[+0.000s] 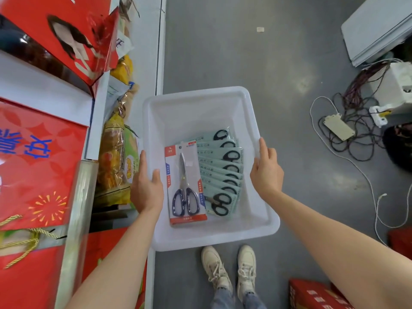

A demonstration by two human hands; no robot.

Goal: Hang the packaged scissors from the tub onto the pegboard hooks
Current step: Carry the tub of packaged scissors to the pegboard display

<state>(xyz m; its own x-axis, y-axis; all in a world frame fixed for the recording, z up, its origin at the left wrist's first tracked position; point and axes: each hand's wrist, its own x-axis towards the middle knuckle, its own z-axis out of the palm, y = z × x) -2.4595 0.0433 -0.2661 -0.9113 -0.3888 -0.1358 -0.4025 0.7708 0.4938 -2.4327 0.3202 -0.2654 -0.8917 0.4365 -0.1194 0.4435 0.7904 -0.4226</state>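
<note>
Above the grey floor, the left hand (146, 186) and right hand (266, 168) are gripping opposite rims of the white tub (200, 241), likely carrying it level so the packaged scissors (186, 186) inside are staying flat, none yet hung.

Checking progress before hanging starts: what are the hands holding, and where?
Both hands hold the white tub by its side rims: left hand on the left rim, right hand on the right. No scissors picked up.
</note>
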